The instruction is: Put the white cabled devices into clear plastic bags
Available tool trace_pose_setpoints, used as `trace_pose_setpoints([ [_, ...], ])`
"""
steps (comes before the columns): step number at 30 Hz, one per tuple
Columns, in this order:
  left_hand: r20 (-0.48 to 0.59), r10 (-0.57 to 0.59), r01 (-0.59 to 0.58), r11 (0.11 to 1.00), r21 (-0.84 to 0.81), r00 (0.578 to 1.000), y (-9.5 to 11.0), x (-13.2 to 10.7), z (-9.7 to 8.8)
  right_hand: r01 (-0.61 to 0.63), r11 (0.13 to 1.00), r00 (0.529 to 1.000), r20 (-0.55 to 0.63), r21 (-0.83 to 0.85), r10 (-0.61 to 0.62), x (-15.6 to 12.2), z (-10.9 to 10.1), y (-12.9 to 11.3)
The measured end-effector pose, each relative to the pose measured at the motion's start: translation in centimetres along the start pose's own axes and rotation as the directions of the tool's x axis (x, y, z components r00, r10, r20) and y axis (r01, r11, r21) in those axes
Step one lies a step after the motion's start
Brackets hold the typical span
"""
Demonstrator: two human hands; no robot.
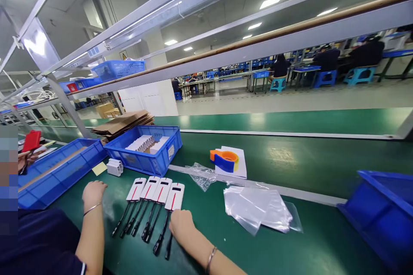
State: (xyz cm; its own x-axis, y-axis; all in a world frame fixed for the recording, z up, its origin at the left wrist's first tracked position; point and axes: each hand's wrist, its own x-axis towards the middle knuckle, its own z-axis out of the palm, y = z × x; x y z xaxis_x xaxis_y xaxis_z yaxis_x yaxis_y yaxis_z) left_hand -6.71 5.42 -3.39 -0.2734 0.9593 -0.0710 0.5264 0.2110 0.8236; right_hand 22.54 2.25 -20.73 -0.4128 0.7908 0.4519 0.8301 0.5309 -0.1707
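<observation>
Several flat white devices point(159, 190), each with a red stripe, a dark window and two black cables, lie side by side on the green table point(206, 245). My right hand point(181, 223) is closed at the lower end of the rightmost device point(174, 197). Its curled fingers are around one of that device's black cables point(168, 247), which shows below them. Left of the row, my left hand point(93, 193) rests near the table with fingers curled, apart from the devices; nothing shows in it. Beyond it stands a small stack of white plastic parts point(115, 167).
A blue bin point(161, 164) holds white parts, beside another long blue bin point(64, 176) and cardboard sheets point(124, 123). Clear plastic bags point(258, 208), an orange-and-blue tape dispenser point(226, 161) and a blue bin point(380, 219) are rightward. A co-worker's hand point(27, 161) is far left.
</observation>
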Motion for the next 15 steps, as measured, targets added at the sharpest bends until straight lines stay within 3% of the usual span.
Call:
trace_pose_setpoints([
  [3,0.048,-0.106,0.11,0.99,-0.092,0.993,1.4,-1.6,1.2,-0.103,0.987,0.982,0.17,0.127,0.081,-0.9,-0.6,3.6],
  [5,0.141,-0.13,0.157,0.968,-0.195,0.981,1.7,-3.9,4.4,-0.133,0.97,0.977,0.194,0.206,0.092,-2.2,-2.7,6.2],
  [7,0.24,-0.14,0.212,0.927,-0.31,0.961,1.5,-7.1,9.9,-0.115,0.957,0.984,0.165,0.265,0.072,-4.0,-5.6,8.2],
  [10,0.391,-0.147,0.323,0.841,-0.434,0.909,1.1,-12.0,20.0,-0.028,0.965,0.997,0.072,0.262,0.009,-7.4,-9.3,9.6],
  [11,0.436,-0.143,0.372,0.781,-0.502,0.888,1.3,-13.2,23.0,0.026,0.969,0.999,0.036,0.244,-0.036,-8.5,-10.1,9.7],
  [13,0.573,-0.132,0.572,0.404,-0.714,0.809,2.0,-14.7,27.8,0.158,0.968,0.987,-0.041,0.196,-0.153,-10.7,-10.7,9.6],
  [15,0.627,-0.12,0.638,0.159,-0.754,0.77,3.3,-15.3,30.3,0.271,0.957,0.958,-0.133,0.108,-0.256,-12.7,-10.6,9.4],
])
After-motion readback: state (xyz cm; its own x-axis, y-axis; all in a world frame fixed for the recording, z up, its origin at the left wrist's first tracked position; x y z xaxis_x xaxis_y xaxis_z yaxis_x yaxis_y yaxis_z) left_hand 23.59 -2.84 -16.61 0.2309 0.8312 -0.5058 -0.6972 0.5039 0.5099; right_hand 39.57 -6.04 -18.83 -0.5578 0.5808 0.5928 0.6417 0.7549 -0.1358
